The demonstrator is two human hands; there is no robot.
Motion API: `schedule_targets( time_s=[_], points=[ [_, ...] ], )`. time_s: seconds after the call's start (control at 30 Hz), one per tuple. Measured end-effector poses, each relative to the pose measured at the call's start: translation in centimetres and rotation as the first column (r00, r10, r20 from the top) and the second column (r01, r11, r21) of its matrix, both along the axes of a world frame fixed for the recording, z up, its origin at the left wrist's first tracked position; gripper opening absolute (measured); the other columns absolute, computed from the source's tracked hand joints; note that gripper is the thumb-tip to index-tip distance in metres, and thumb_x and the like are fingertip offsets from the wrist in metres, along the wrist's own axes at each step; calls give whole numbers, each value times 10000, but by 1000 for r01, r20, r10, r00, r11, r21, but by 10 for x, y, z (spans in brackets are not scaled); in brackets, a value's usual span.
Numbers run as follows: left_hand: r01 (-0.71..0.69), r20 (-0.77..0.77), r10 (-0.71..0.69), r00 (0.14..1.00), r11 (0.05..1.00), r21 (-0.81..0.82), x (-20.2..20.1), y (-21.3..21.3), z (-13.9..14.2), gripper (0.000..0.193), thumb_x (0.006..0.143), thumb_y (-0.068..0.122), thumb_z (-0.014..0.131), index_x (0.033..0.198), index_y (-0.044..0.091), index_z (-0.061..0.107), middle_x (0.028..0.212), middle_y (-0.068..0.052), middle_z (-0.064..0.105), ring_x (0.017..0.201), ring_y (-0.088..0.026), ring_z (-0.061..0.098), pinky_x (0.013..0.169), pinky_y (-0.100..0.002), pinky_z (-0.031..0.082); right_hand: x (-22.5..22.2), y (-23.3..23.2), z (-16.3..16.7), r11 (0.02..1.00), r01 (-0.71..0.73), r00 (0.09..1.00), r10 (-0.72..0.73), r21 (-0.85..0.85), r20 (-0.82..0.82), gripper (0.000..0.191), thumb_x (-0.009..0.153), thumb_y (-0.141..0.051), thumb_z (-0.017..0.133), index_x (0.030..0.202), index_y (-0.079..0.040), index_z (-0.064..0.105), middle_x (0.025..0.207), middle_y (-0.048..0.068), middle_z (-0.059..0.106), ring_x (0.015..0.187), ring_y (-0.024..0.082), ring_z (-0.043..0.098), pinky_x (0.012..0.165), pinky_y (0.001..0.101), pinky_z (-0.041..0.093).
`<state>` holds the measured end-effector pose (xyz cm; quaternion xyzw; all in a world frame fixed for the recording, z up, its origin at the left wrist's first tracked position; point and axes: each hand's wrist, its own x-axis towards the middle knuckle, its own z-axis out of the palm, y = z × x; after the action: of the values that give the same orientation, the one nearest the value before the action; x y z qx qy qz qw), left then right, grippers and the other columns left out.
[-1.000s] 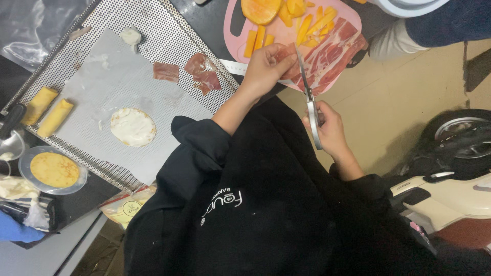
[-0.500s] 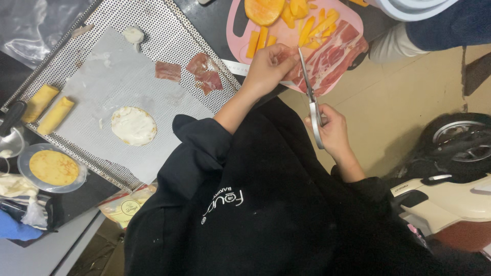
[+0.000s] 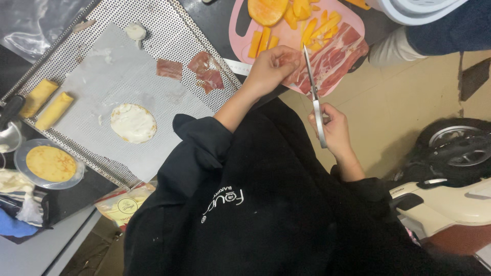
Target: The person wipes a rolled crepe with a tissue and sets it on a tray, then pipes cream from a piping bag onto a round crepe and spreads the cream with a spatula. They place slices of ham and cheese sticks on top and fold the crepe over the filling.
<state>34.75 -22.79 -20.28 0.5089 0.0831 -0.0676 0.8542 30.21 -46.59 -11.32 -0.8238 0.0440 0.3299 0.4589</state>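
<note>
Pink board (image 3: 240, 20) & orange half (image 3: 267, 9) cut off at top edge; right fingers (image 3: 327, 120) behind knife handle (image 3: 320, 125).

A perforated metal tray (image 3: 179, 30) is showing matt grey, the pink plastic cutting board (image 3: 240, 25) is looking smooth, and the steel scissors (image 3: 315, 99) are gleaming.
</note>
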Motion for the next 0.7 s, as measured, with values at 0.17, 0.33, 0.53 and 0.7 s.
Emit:
schedule_targets(
  time_s=[0.17,0.33,0.53,0.7],
  points=[
    [-29,-101,26,995,999,-21,1,5,4,191,977,119,683,1099,-27,673,768,-1,687,624,-37,601,541,-200,472,3,1,1,995,-77,997,76,60,16,130,988,-156,667,980,-58,582,684,-42,523,553,30,477,485,220,358],
    [23,-135,-11,991,996,89,2,3,13,180,980,122,689,1048,-44,690,754,-15,709,618,-45,647,528,-201,513,1,9,1,988,-154,975,149,16,165,166,958,-157,704,1017,-53,589,788,-54,569,666,19,529,573,212,426],
    [-80,-142,80,987,997,4,3,3,17,150,969,106,661,1001,-41,666,747,-40,716,612,-69,682,529,-216,532,1,10,5,989,-139,981,144,-41,133,222,936,-182,747,1013,-47,589,734,-48,532,634,30,451,554,226,374],
    [-6,-154,18,988,997,73,5,3,22,148,970,111,661,972,-36,673,705,-37,686,564,-61,622,484,-215,469,-2,7,1,992,-121,983,124,-28,133,220,932,-186,740,1023,-54,589,733,-50,532,635,20,460,556,218,384]
  ],
)
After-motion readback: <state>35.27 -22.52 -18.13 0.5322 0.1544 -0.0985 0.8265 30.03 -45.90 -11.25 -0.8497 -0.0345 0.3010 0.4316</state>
